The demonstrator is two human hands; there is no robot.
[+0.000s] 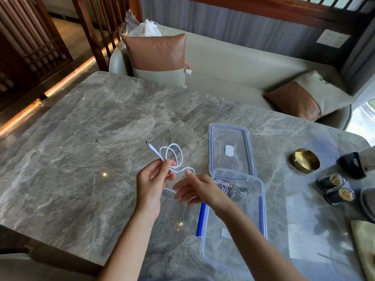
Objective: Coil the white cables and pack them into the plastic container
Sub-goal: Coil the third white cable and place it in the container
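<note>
A white cable [174, 154] hangs in loose loops above the grey marble table [81, 149]. My left hand [152, 179] pinches it near its plug end, which points up and left. The cable runs over the fingertips of my right hand [196, 189], whose fingers are spread and nearly straight. Just right of my right hand lies the clear plastic container [257, 230] with blue clips. Two coiled white cables [233, 188] lie in its far end. Its lid [230, 149] lies flat on the table behind it.
A brass ashtray [305, 162] and two small dark jars [335, 188] stand at the right. A yellow cloth [365, 240] lies at the right edge. A bench with brown cushions [156, 55] runs behind the table. A shoe [352, 165] shows at far right.
</note>
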